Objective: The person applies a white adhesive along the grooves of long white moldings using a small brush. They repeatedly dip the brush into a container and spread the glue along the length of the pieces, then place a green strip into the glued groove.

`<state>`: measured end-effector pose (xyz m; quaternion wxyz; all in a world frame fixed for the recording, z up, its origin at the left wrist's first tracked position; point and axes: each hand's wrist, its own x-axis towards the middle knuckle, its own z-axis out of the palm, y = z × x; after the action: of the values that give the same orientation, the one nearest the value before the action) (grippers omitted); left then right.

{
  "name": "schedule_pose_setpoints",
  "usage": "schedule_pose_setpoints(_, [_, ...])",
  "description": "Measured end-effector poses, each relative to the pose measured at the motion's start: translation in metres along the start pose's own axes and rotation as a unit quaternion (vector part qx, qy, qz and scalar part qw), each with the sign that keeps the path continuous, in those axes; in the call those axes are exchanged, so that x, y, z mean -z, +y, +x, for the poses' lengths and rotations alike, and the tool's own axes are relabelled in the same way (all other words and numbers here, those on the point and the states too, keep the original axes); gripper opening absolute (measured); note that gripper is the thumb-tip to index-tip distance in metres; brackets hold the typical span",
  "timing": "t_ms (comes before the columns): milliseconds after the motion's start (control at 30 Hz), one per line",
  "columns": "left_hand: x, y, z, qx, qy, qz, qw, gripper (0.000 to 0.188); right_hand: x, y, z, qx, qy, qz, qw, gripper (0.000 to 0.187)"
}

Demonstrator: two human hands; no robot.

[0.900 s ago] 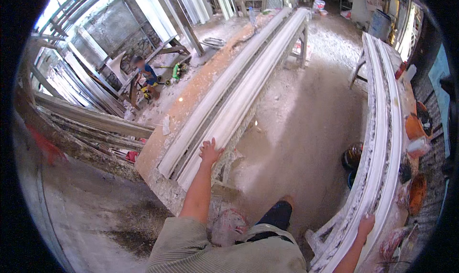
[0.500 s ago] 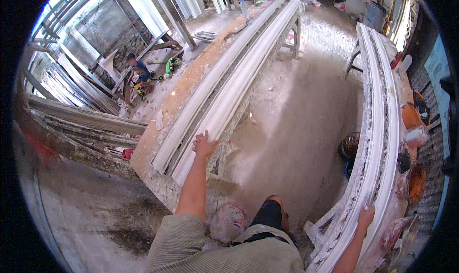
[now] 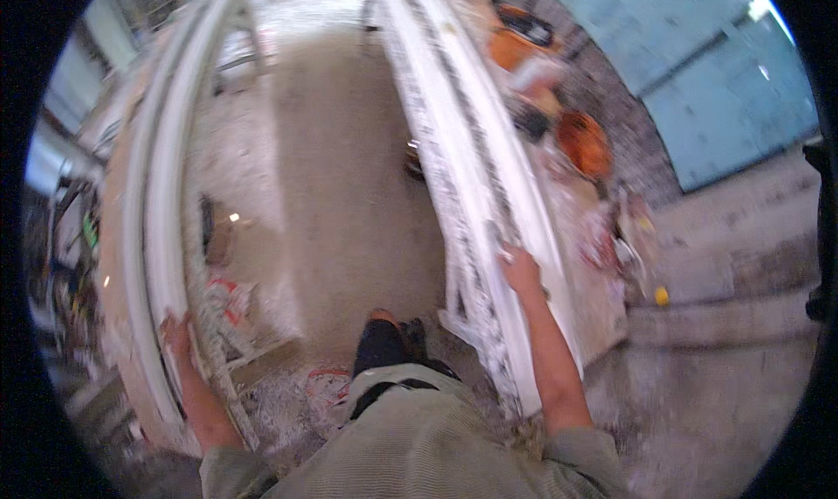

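Observation:
Two long tables carry long white ribbed mouldings, one on each side of me. My left hand (image 3: 177,331) rests on the near part of the left moulding (image 3: 170,167), fingers laid on its surface, holding nothing I can see. On the right, my right hand (image 3: 522,270) is closed at the near part of the right mouldings (image 3: 524,172). A small greyish thing shows by its fingertips, too blurred to name. A dark rough groove (image 3: 467,106) runs between the two right-hand strips.
Orange basins (image 3: 583,145) and plastic bags (image 3: 602,237) line the right table's outer side. A bare dusty floor strip (image 3: 349,167) runs between the tables. A blue panel (image 3: 724,89) stands at far right. A white and red bag (image 3: 327,385) lies by my legs.
My view has swung to the right, so both tables appear further left. Both hands still lie at the mouldings, the left one now further along its table's near end.

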<state>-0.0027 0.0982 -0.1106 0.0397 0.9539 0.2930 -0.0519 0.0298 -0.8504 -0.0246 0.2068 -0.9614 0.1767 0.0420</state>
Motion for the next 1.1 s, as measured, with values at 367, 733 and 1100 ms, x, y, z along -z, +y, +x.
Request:
schedule_pose_setpoints(367, [0.033,0.025,-0.004,0.070,-0.071,0.018,0.995,0.089,0.032,0.052,-0.198,-0.051,0.044,-0.137,0.988,0.036])
schedule_pose_setpoints(733, [0.051,0.039,-0.006,0.094,-0.048,0.048,0.993,0.095,0.003,0.071,-0.193,0.045,0.072,-0.146,0.986,0.038])
schedule_pose_setpoints(1100, [-0.097,0.421,-0.041,-0.192,-0.239,-0.551,0.776,0.046,0.018,0.021,-0.190,-0.153,0.128,-0.018,0.980,0.037])
